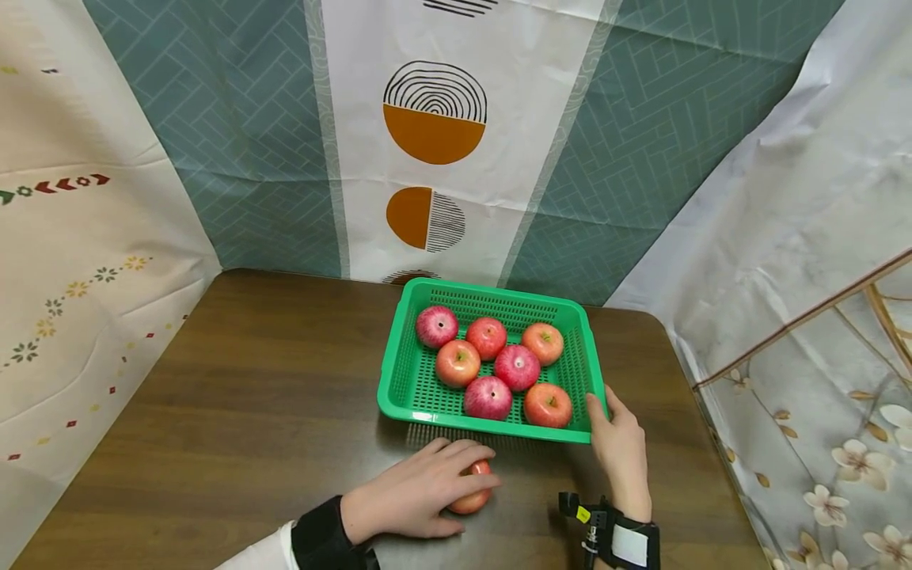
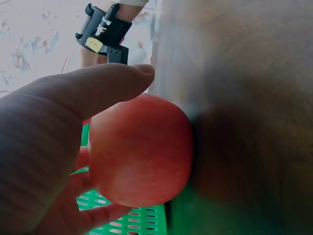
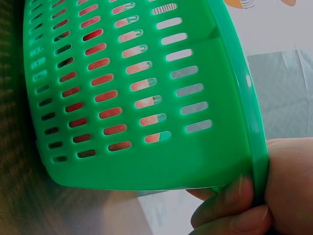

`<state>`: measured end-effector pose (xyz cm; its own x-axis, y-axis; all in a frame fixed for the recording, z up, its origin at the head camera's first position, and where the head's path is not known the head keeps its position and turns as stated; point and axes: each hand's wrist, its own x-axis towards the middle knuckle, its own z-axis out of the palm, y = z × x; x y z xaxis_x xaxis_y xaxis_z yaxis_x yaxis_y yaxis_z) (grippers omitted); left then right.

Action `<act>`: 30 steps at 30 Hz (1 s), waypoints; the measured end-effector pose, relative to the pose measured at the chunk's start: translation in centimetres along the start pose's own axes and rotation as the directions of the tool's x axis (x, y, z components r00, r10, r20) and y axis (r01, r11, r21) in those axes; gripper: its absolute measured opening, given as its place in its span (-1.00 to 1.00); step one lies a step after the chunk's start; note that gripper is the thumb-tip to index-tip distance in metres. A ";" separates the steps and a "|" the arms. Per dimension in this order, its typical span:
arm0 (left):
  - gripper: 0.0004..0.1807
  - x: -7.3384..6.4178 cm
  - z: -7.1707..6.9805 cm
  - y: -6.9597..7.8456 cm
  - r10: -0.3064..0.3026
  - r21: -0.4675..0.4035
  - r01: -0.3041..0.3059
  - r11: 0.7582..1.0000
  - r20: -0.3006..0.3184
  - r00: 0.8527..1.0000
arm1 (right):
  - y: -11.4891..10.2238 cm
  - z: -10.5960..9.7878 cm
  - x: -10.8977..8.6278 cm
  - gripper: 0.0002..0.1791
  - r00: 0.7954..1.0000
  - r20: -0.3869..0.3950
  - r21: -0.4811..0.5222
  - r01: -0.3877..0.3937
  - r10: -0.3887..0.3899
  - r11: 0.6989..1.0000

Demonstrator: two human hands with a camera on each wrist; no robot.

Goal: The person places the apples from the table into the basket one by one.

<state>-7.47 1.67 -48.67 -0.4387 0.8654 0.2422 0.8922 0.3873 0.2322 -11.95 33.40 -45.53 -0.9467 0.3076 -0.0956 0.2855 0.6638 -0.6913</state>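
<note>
In the head view my left hand [image 1: 427,487] holds a red apple [image 1: 470,500] from above, on the table in front of the basket. The left wrist view shows the apple [image 2: 142,152] close up, thumb on one side and fingers curled round the other. My right hand [image 1: 621,443] grips the near right corner of a green plastic basket [image 1: 492,291]. In the right wrist view, fingers [image 3: 239,193] and thumb side pinch the basket's rim [image 3: 242,98]. Several red and pinkish apples [image 1: 458,363] lie inside the basket.
The brown wooden table [image 1: 285,380] reaches up to a patterned cloth [image 1: 435,150] hanging behind it. White printed cloths hang at the left and right sides. A black wrist camera mount [image 1: 620,538] sits on the right wrist.
</note>
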 end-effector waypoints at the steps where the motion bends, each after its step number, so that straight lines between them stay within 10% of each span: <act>1: -0.15 0.0 0.1 0.0 -0.004 0.001 0.004 1.000 0.003 1.000 | 0.0 0.0 0.0 -0.22 1.000 0.000 -0.001 0.001 -0.001 1.000; 30: -0.07 1.0 0.8 -0.3 -0.081 -0.006 0.081 0.997 0.048 0.996 | 0.0 0.0 0.1 -0.23 1.000 -0.003 -0.004 0.001 -0.001 1.000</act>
<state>-8.12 2.62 -49.25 -0.5038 0.8455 0.1771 0.8529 0.4544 0.2570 -12.02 33.37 -45.55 -0.9466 0.3088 -0.0931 0.2852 0.6666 -0.6887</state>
